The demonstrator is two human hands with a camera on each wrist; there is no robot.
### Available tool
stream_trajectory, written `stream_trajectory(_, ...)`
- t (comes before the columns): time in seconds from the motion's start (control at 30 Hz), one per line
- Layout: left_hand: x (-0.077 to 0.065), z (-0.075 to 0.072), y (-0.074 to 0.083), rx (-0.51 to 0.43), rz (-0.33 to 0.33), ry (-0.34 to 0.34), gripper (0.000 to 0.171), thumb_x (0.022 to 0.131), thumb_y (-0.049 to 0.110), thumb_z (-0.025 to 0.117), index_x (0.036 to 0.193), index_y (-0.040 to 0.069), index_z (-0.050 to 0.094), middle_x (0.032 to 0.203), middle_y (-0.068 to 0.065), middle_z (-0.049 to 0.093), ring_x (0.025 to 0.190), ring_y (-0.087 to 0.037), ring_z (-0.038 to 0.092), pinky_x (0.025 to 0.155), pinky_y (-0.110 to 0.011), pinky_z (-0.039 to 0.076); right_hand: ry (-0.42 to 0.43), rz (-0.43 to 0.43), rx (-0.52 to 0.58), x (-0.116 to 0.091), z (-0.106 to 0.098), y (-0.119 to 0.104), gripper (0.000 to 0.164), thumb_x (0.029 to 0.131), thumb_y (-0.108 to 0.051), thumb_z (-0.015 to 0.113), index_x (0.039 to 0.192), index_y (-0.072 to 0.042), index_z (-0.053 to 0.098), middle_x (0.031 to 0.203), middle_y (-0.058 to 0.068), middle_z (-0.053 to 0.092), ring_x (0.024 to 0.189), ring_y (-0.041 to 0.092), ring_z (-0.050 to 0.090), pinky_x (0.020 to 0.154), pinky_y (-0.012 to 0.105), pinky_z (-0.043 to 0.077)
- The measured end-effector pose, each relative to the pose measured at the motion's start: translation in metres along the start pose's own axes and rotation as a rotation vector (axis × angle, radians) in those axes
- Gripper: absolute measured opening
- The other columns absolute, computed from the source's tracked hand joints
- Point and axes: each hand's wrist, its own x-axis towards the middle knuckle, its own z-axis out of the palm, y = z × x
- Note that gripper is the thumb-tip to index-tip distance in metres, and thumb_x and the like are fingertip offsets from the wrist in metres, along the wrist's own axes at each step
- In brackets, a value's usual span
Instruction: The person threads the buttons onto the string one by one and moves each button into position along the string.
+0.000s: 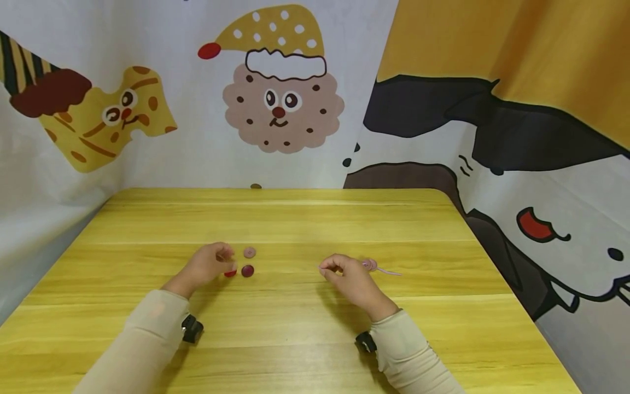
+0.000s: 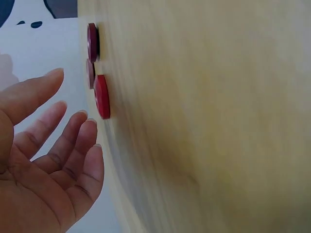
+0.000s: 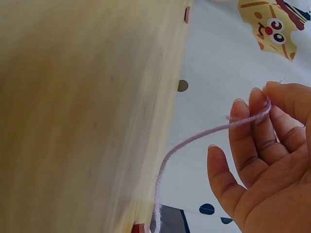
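My left hand (image 1: 213, 261) hovers over the red button (image 2: 102, 97), fingers loosely bent and thumb apart, holding nothing. Just right of that button lie a dark red button (image 1: 248, 271) and a dusty pink button (image 1: 249, 252), both flat on the table. With thumb and forefinger my right hand (image 3: 272, 150) pinches a lilac yarn (image 3: 194, 138) close to its end. From there the yarn droops to the table. Beyond the right hand's knuckles, pinkish buttons (image 1: 369, 265) sit together on the yarn, whose tail trails off to the right.
The wooden table (image 1: 290, 334) has light yellow planks. Behind it hangs a white curtain (image 1: 187, 158) with cartoon prints, reaching down past the table's back and right edges. Each wrist wears a small black camera, such as the one under the left sleeve (image 1: 152, 323).
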Motion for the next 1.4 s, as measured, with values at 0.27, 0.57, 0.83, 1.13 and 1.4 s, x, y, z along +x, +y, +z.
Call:
stream_trajectory(0.27,0.0011,0.0008,-0.0073,0.061,0.001,-0.055,0.027,0.083,0.005,0.074,0.103,-0.006,0.060,0.101,-0.018,0.062,0.095,-0.031,0.056,0.081,-0.045,0.048,-0.013,0.000,0.008,-0.0003,0.0000,0.0006,0.007,0.093,-0.008,0.064,0.098,-0.006,0.068,0.091,-0.001,0.068,0.087,0.014,0.056,0.084,0.039,0.045)
stream_trajectory(0.57,0.0044,0.0033,-0.0083,0.111,-0.003,-0.094,0.029,0.080,0.003,0.077,0.103,-0.006,0.061,0.099,-0.016,0.063,0.094,-0.030,0.058,0.083,-0.047,0.048,-0.012,0.003,0.000,-0.0003,0.0001,0.0019,0.007,0.093,-0.009,0.064,0.098,-0.007,0.068,0.091,-0.002,0.068,0.087,0.014,0.056,0.085,0.038,0.045)
stream_trajectory(0.83,0.0058,0.0032,-0.0066,0.152,0.018,-0.107,0.032,0.078,0.000,0.077,0.103,-0.008,0.061,0.100,-0.018,0.062,0.094,-0.032,0.059,0.085,-0.048,0.049,-0.026,-0.011,0.003,-0.0003,0.0000,0.0031,0.008,0.094,-0.009,0.063,0.099,-0.007,0.068,0.093,0.002,0.068,0.088,0.014,0.057,0.086,0.041,0.046)
stream_trajectory(1.13,0.0050,0.0032,-0.0017,0.134,-0.008,-0.115,0.026,0.078,-0.003,0.075,0.099,-0.007,0.061,0.095,-0.016,0.062,0.090,-0.028,0.057,0.083,-0.045,0.049,-0.029,-0.020,0.006,-0.0004,-0.0008,0.0027,0.009,0.094,-0.009,0.063,0.100,-0.006,0.068,0.094,0.000,0.068,0.091,0.014,0.059,0.090,0.044,0.046)
stream_trajectory(1.4,0.0058,0.0039,-0.0048,0.129,-0.009,-0.116,0.016,0.080,-0.003,0.074,0.091,-0.003,0.062,0.086,-0.010,0.059,0.079,-0.022,0.052,0.073,-0.035,0.046,-0.033,-0.017,0.012,0.0000,-0.0011,0.0036,0.008,0.094,-0.009,0.063,0.100,-0.006,0.068,0.096,0.004,0.069,0.091,0.015,0.060,0.092,0.046,0.046)
